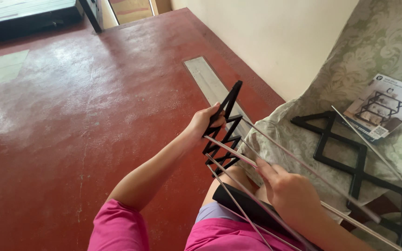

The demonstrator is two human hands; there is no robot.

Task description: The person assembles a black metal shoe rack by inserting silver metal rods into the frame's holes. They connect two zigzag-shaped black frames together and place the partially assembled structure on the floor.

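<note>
The left hand (204,122) has its grip closed round the black zigzag frame (223,130), held upright over the red floor (70,116) at about 11 o'clock from the right hand (288,191). The right hand's fingers pinch one of the thin metal rods (275,174) plugged into it. The frame looks light and stiff, best taken mid-strut; the rods look slim, smooth and likely springy. A second frame (350,158) lies on the cloth (373,42) at 2 o'clock, beside a leaflet (383,108).

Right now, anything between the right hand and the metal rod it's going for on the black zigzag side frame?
Nothing visible. The right hand already has its fingertips on the metal rod, which runs to the black zigzag side frame gripped by the left hand.
</note>
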